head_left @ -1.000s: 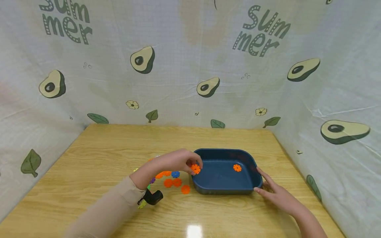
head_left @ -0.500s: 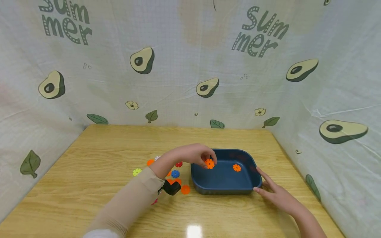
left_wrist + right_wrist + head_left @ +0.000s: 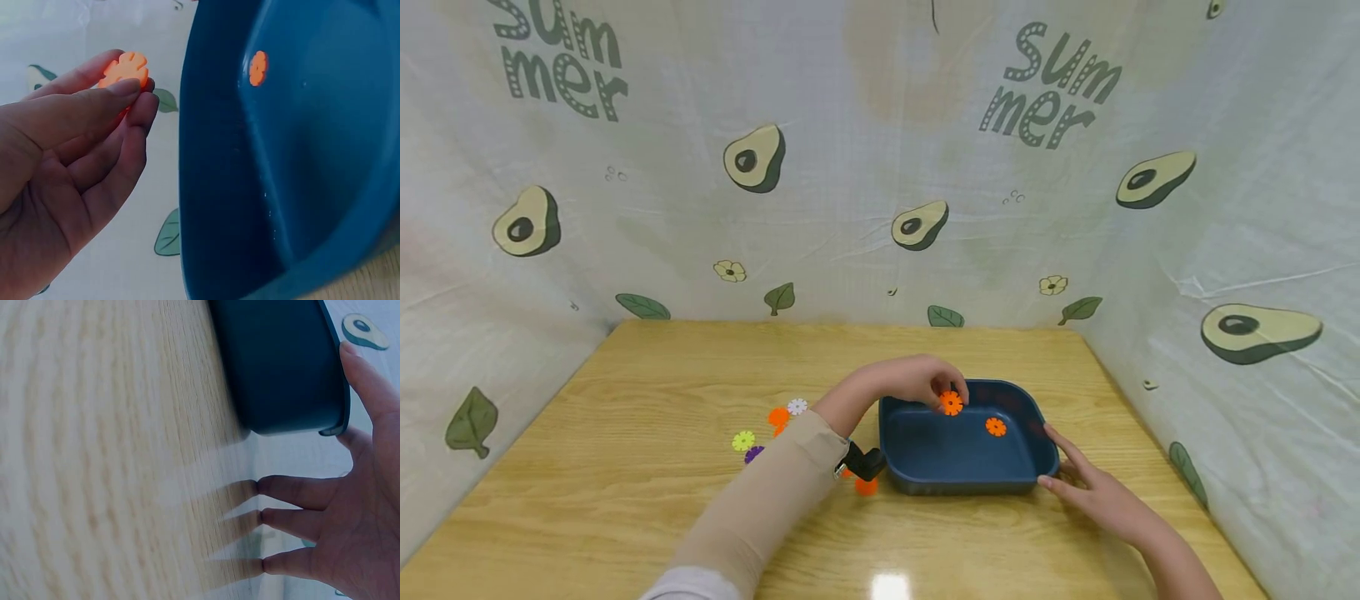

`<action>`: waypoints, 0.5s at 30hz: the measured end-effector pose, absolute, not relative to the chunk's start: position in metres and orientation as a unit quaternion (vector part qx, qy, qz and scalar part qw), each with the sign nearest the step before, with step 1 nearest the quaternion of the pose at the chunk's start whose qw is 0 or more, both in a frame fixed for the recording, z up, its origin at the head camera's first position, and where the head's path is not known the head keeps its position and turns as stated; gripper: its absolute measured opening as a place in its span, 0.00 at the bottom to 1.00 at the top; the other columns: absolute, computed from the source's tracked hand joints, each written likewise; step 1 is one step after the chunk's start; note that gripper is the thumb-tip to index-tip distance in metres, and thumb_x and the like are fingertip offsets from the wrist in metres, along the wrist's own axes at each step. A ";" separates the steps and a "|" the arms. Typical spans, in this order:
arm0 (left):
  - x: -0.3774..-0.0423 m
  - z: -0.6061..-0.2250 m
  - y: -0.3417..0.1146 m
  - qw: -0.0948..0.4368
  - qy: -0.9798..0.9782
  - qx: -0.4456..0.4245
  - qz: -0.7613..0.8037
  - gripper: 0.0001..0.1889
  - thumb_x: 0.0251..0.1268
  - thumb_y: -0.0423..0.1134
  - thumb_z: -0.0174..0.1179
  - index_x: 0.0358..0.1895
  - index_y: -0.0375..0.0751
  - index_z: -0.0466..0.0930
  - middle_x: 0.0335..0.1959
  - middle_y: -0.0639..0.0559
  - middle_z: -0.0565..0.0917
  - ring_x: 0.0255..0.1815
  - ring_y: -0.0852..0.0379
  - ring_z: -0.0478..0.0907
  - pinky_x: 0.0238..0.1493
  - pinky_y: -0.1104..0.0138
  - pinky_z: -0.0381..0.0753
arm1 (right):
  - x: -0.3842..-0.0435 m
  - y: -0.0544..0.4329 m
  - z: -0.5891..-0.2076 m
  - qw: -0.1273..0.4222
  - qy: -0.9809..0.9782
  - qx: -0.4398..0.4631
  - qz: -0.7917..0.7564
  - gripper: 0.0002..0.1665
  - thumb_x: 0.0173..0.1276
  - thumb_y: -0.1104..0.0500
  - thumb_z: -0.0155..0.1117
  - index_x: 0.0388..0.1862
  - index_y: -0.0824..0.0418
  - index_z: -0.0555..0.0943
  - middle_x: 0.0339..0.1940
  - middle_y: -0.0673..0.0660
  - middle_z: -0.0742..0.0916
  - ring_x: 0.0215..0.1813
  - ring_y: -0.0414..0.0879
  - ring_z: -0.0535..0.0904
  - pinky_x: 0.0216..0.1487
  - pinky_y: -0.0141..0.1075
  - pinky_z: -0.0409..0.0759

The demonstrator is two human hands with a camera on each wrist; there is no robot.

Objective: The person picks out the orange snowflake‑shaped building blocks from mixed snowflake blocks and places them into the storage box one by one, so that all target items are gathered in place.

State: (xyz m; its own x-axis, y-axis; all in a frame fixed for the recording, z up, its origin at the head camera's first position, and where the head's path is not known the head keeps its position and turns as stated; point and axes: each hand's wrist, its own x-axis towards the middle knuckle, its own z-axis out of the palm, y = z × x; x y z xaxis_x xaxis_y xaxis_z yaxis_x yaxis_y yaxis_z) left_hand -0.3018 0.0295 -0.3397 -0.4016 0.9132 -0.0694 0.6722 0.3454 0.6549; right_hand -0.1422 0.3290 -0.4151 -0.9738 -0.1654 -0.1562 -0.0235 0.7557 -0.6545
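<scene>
So the left hand (image 3: 917, 379) has an orange snowflake disc (image 3: 951, 404) pinched in its fingertips, thumb and fingers closed right up on it with no slack. From the head view it's over the far part of the dark blue tray (image 3: 970, 487), which sits toward the right edge of the tabletop (image 3: 632, 375). My guess is it's held near the rim so the fingers stay clear of the tray wall. A second orange disc (image 3: 996, 427) lies inside the tray, right of its middle.

The right hand (image 3: 1097, 492) isn't wrapped round anything: fingers pretty straight, thumb and index touching the tray's right end. Probably there to stop it sliding.

Left of the tray there are loose ones: white disc (image 3: 797, 407), yellow-green disc (image 3: 743, 442), purple disc (image 3: 754, 454), plus a few orange bits. The beige sleeve (image 3: 760, 508) covers part of that area, so no idea how many.

The wrist cams add some stuff. The left one shows the thumb laid across the disc's face, hand clear of the tray wall. The right one shows the other three fingers spread, tips seemingly down on the wood, which the head view hides. Neither shows the loose pieces.
</scene>
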 end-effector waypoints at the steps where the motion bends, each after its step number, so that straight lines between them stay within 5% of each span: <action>1: -0.304 -0.340 0.032 0.220 0.790 0.500 0.278 0.17 0.61 0.24 0.64 0.51 0.45 0.83 0.36 0.58 0.81 0.33 0.59 0.75 0.36 0.71 0.78 | -0.142 0.329 -0.415 0.103 0.931 -0.049 -0.346 0.48 0.72 0.44 0.59 0.81 0.47 0.44 0.61 0.77 0.74 0.63 0.70 0.69 0.55 0.65 0.69; 15: -0.324 -0.346 0.072 0.181 0.800 0.526 0.223 0.16 0.62 0.26 0.64 0.50 0.47 0.84 0.40 0.58 0.80 0.39 0.59 0.73 0.38 0.73 0.75 | -0.143 0.327 -0.411 0.105 0.928 -0.035 -0.355 0.47 0.72 0.43 0.59 0.81 0.45 0.45 0.64 0.78 0.71 0.66 0.70 0.67 0.56 0.66 0.66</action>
